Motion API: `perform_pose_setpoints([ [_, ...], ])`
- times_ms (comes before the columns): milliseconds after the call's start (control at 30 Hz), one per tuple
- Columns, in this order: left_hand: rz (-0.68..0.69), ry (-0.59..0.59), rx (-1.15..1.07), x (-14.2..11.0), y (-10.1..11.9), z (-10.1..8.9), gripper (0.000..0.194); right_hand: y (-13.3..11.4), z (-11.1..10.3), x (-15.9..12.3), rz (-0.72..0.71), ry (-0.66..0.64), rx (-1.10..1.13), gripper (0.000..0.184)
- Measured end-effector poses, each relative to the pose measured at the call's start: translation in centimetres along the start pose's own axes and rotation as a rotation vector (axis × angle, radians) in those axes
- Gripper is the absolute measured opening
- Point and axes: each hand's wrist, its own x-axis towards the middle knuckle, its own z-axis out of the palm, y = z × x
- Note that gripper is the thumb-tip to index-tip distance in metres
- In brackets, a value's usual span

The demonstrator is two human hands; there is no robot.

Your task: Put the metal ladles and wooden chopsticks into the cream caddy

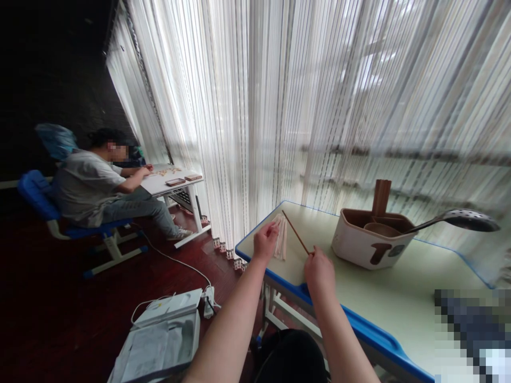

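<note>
My right hand (320, 270) is closed around the lower end of a thin brown chopstick (294, 231), which slants up to the left above the table. My left hand (266, 240) is just left of it with fingers curled in; whether anything sits between them I cannot make out. Beside my left fingers, several pale thin sticks (282, 242) lie fanned out on the table (403, 303). To the right stands a white and brown utensil holder (347, 246). A bundle of brown sticks (382, 198) rises upright from it, and a black slotted ladle (471, 218) leans out rightward.
Blue edging (371, 332) runs along the table's near side. A pixelated dark object (475, 330) is at right. White curtains (271, 106) hang behind. On the left, a seated person (91, 181) works at another table (155, 183). An open white box (159, 340) and cables lie on the floor.
</note>
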Motion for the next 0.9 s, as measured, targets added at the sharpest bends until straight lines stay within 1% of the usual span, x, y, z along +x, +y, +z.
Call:
perform_pose_setpoints([
  [67, -0.028, 0.045, -0.118, 0.2, 0.0, 0.0, 0.055, 0.1, 0.1, 0.1, -0.044, 0.043, 0.084, 0.042],
  [133, -0.065, 0.067, -0.245, 0.3, 0.2, 0.0, 0.062, 0.0, 0.2, 0.1, -0.096, 0.054, 0.142, 0.042],
  [200, -0.106, 0.038, -0.358, 0.4, 0.3, -0.1, 0.059, -0.3, 0.1, -0.1, -0.163, 0.013, 0.162, 0.042],
  [267, -0.149, -0.005, -0.441, 0.4, 0.4, -0.2, 0.051, -0.6, 0.0, -0.3, -0.243, -0.041, 0.161, 0.042],
  [333, -0.178, -0.021, -0.477, 0.3, 0.5, -0.3, 0.045, -0.8, -0.1, -0.4, -0.289, -0.071, 0.153, 0.043],
  [400, -0.184, -0.010, -0.472, 0.1, 0.6, -0.3, 0.044, -0.9, -0.2, -0.5, -0.288, -0.072, 0.145, 0.042],
  [467, -0.171, -0.004, -0.441, 0.0, 1.1, 0.0, 0.043, -0.9, -0.3, -0.5, -0.268, -0.047, 0.159, 0.040],
  [533, -0.138, -0.012, -0.402, 0.1, 2.1, 0.7, 0.039, -0.9, -0.5, -0.4, -0.270, -0.013, 0.205, 0.037],
  [633, -0.050, -0.070, -0.353, 0.7, 4.8, 2.7, 0.035, -0.9, -1.5, -0.2, -0.290, 0.048, 0.320, 0.032],
  [700, 0.002, -0.140, -0.330, 1.3, 7.3, 4.6, 0.034, -0.7, -3.0, 0.4, -0.286, 0.111, 0.406, 0.030],
  [800, 0.083, -0.218, -0.330, 2.3, 11.3, 7.8, 0.033, 0.2, -6.7, 2.7, -0.254, 0.211, 0.481, 0.025],
  [833, 0.115, -0.243, -0.341, 2.6, 12.6, 8.9, 0.032, 0.6, -8.2, 3.8, -0.249, 0.226, 0.478, 0.023],
  [900, 0.193, -0.267, -0.380, 3.5, 14.8, 11.3, 0.031, 1.6, -11.6, 6.6, -0.283, 0.220, 0.450, 0.020],
])
